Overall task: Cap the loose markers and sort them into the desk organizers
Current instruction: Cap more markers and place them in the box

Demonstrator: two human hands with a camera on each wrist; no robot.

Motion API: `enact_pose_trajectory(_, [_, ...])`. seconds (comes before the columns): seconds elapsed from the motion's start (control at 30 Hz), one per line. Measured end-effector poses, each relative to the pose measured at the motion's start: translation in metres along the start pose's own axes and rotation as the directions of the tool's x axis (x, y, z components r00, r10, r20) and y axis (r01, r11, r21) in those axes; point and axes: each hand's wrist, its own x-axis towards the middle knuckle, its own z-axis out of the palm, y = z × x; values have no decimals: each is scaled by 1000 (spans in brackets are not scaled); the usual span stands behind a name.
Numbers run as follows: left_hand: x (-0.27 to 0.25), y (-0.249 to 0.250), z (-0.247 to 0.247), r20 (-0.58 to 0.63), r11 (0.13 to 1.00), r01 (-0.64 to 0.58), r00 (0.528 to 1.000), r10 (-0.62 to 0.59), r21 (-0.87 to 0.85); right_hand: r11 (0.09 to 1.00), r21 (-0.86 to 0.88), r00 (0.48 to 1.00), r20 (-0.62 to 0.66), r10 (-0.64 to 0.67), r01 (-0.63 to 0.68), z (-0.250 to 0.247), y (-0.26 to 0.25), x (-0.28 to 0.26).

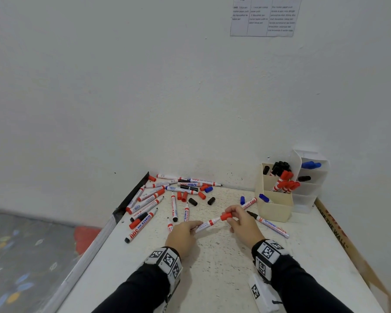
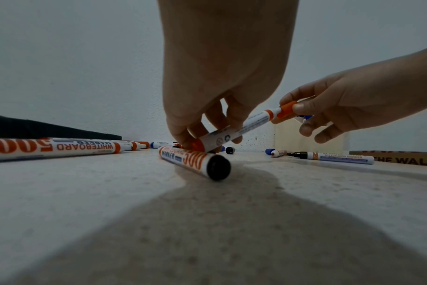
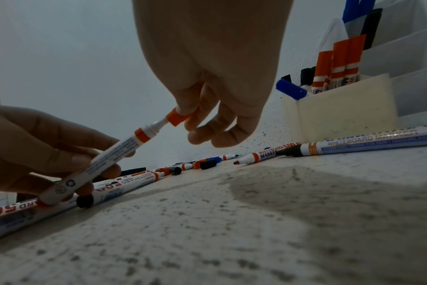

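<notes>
From the head view, we are holding a red marker (image 1: 209,223) low over the counter (image 1: 224,279), near its middle. Our left hand (image 1: 182,235) is grasping the barrel's rear, and our right hand (image 1: 240,220) is pinching the red cap (image 1: 226,216) at the tip. The cream organizer (image 1: 277,206) is standing at two o'clock, the loose markers (image 1: 154,199) at eleven.

In the left wrist view, the smooth white barrel is tilting up toward the cap. We should be keeping cap and barrel on one line and pushing straight until it seats.

In the right wrist view, the white neck is showing, so the hard plastic cap is probably not yet home. The counter is looking speckled and matte.
</notes>
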Motion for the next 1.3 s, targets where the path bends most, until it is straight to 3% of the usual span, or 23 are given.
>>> enact_pose_trajectory(0.17, [1, 8, 4, 43, 997, -10, 999, 14, -81, 999, -39, 998, 56, -8, 10, 0, -1, 1])
enact_pose_trajectory(0.37, [0, 29, 4, 14, 992, -91, 996, 93, -92, 993, -112, 998, -52, 28, -33, 2, -14, 5])
enact_pose_trajectory(0.43, [3, 33, 3, 119, 960, 7, 993, 28, -280, 995, -89, 998, -52, 30, -34, 2, -19, 6])
enact_pose_trajectory(0.5, [3, 36, -2, 282, 841, 193, 958, -51, -506, 997, -70, 999, -45, -22, 19, 2, -25, 7])
enact_pose_trajectory(0.57, [4, 35, -6, 353, 775, 262, 934, -54, -575, 997, -55, 998, -12, -59, 58, 1, -29, 9])
enact_pose_trajectory(0.7, [9, 38, -12, 246, 848, 178, 968, -58, -499, 988, -121, 989, 125, -81, 96, -11, -39, 16])
enact_pose_trajectory(0.77, [14, 33, -14, 142, 908, 186, 980, -142, -376, 980, -154, 989, 101, -110, 124, -22, -46, 18])
enact_pose_trajectory(0.83, [21, 19, -16, 10, 947, 275, 961, -277, -167, 987, -90, 990, -20, -137, 134, -38, -53, 22])
enact_pose_trajectory(0.9, [24, 8, -16, -4, 919, 393, 920, -393, 21, 983, -68, 965, -189, -181, 171, -60, -57, 27])
enact_pose_trajectory(1.0, [26, 0, -11, 31, 880, 432, 894, -446, 195, 972, -166, 870, -439, -224, 166, -99, -57, 38])
enact_pose_trajectory(1.07, [32, -6, -7, 8, 860, 448, 886, -464, 243, 967, -228, 818, -531, -222, 114, -123, -52, 44])
enact_pose_trajectory(1.13, [37, -10, -5, -1, 847, 484, 868, -496, 218, 967, -252, 828, -535, -171, 37, -142, -41, 47])
enact_pose_trajectory(1.2, [40, -11, -5, 1, 838, 514, 852, -523, 185, 939, -338, 874, -473, -113, -62, -154, -29, 48])
enact_pose_trajectory(1.3, [42, -10, -6, 0, 849, 498, 863, -506, 174, 880, -466, 897, -421, -134, -88, -160, -17, 51])
